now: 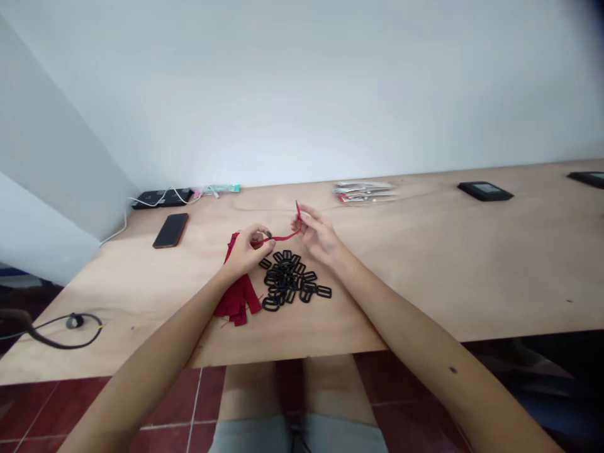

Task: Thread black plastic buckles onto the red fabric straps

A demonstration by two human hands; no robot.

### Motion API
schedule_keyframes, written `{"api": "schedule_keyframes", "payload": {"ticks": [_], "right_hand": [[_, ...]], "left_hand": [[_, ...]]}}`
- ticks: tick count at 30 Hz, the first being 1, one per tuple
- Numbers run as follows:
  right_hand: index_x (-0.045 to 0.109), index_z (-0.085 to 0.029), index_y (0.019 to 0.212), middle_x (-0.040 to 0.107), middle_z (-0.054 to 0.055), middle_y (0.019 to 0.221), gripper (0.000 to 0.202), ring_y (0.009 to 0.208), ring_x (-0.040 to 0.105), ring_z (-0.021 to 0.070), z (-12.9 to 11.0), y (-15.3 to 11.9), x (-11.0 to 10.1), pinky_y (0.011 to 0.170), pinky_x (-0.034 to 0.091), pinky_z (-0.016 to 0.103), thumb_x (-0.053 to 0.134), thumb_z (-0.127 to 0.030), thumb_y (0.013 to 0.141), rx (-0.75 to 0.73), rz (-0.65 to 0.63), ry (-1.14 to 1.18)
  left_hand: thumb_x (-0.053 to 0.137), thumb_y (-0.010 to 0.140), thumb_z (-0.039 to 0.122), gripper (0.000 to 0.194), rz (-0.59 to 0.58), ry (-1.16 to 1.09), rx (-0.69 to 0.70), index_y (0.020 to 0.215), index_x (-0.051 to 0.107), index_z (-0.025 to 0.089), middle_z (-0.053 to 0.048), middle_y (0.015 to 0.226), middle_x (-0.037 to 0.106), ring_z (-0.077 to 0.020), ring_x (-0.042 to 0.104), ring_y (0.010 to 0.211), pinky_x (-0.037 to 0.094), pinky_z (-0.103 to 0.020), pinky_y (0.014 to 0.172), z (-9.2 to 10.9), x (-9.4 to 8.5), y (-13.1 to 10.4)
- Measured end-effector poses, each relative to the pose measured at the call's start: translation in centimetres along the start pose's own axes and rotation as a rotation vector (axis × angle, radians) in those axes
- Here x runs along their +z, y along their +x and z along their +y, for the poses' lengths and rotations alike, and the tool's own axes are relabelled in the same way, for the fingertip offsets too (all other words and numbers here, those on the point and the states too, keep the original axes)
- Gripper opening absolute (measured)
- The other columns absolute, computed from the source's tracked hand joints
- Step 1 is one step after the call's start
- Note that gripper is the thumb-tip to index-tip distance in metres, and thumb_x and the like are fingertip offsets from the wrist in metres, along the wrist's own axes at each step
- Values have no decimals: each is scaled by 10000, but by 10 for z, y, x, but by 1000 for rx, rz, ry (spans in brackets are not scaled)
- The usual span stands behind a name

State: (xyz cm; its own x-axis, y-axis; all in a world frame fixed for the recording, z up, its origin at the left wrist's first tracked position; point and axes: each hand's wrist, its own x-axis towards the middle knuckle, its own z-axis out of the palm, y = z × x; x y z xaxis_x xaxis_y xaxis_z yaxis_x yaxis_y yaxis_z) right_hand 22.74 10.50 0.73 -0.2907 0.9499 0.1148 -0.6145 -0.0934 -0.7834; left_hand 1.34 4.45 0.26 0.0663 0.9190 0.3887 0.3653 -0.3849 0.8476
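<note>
A narrow red strap point(285, 238) runs between my two hands above the table. My left hand point(251, 246) pinches a small black buckle point(270, 235) with the strap at it. The fingers of my right hand point(317, 231) are closed on the strap near its upper end, which points up. Below and between the hands lies a pile of black plastic slide buckles point(286, 280). A heap of red straps point(240, 299) lies to the left of the pile, partly hidden by my left hand and forearm.
On the wooden table point(425, 264), a phone point(170, 230) and black boxes with a white cable point(163, 198) are at the left. Plastic packets point(364, 192) lie at the back. A black device point(485, 190) sits back right; a black cable point(70, 333) loops at the left edge.
</note>
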Motion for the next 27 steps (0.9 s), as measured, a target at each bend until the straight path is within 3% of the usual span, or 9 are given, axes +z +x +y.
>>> {"api": "schedule_keyframes", "payload": {"ticks": [6, 10, 14, 21, 27], "right_hand": [[793, -213, 1004, 763, 2, 861, 304, 827, 688, 157, 11, -7, 8, 879, 553, 308, 918, -351, 763, 97, -180, -127], [826, -193, 994, 816, 45, 952, 336, 868, 702, 178, 10, -8, 7, 866, 545, 320, 948, -342, 718, 101, -180, -234], [845, -192, 1027, 811, 43, 891, 333, 768, 663, 158, 9, -7, 3, 768, 513, 299, 919, -349, 743, 74, -209, -324], [863, -189, 933, 775, 26, 789, 228, 679, 586, 136, 11, -2, -3, 684, 464, 286, 864, -307, 738, 27, -186, -398], [865, -188, 905, 763, 20, 741, 197, 626, 562, 132, 10, 0, -7, 628, 431, 289, 811, -281, 740, -24, -160, -512]], "left_hand": [[733, 881, 354, 196, 22, -78, -20, 970, 637, 207, 26, 725, 636, -133, 629, 640, 496, -248, 617, 2, 0, 0], [752, 882, 363, 210, 29, -48, -4, 983, 668, 199, -24, 888, 726, -170, 717, 799, 577, -283, 733, 2, -1, 0], [786, 855, 398, 275, 23, -64, -14, 1009, 714, 182, -76, 987, 790, -210, 765, 879, 620, -314, 769, 1, -1, 1], [853, 766, 379, 359, 53, -58, -19, 1039, 792, 153, -96, 910, 819, -199, 736, 729, 577, -283, 591, -4, 0, 3], [847, 758, 338, 352, 39, 4, 23, 1053, 788, 157, -91, 947, 824, -197, 744, 748, 601, -292, 627, -1, -2, 2]]}}
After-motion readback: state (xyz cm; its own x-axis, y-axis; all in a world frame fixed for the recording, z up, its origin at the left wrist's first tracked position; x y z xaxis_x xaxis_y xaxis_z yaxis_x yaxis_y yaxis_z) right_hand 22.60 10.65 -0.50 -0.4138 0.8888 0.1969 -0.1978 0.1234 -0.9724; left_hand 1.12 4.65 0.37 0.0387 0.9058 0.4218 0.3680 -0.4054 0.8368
